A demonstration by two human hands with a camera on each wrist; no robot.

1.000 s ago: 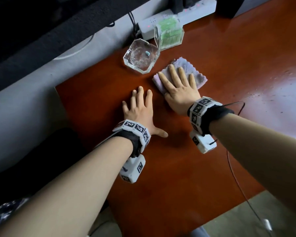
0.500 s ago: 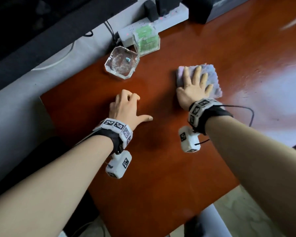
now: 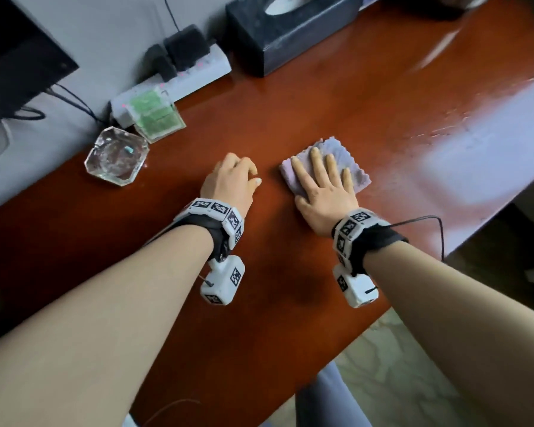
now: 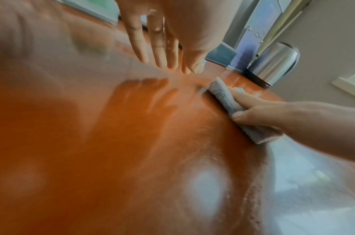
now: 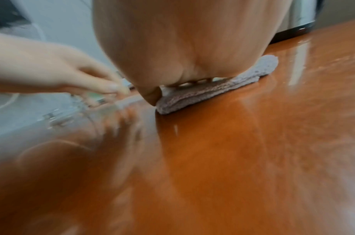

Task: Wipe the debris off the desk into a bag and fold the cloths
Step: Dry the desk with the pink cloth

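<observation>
A lilac cloth lies on the red-brown desk. My right hand presses flat on it, fingers straight and spread, thumb at its near edge. The left wrist view shows the same cloth bunched under that right hand. My left hand stands a short way left of the cloth, arched, its fingertips touching the wood and holding nothing. Pale crumbs are scattered on the desk to the right of the cloth. From the right wrist, the cloth lies under my palm.
A glass ashtray and a clear box with green contents sit at the desk's back left. Behind them lie a power strip with plugs and a black tissue box. The desk's front edge runs below my right wrist.
My right hand has slid the cloth rightward, away from the ashtray. My left hand went from lying flat to arched on its fingertips and followed to the right.
</observation>
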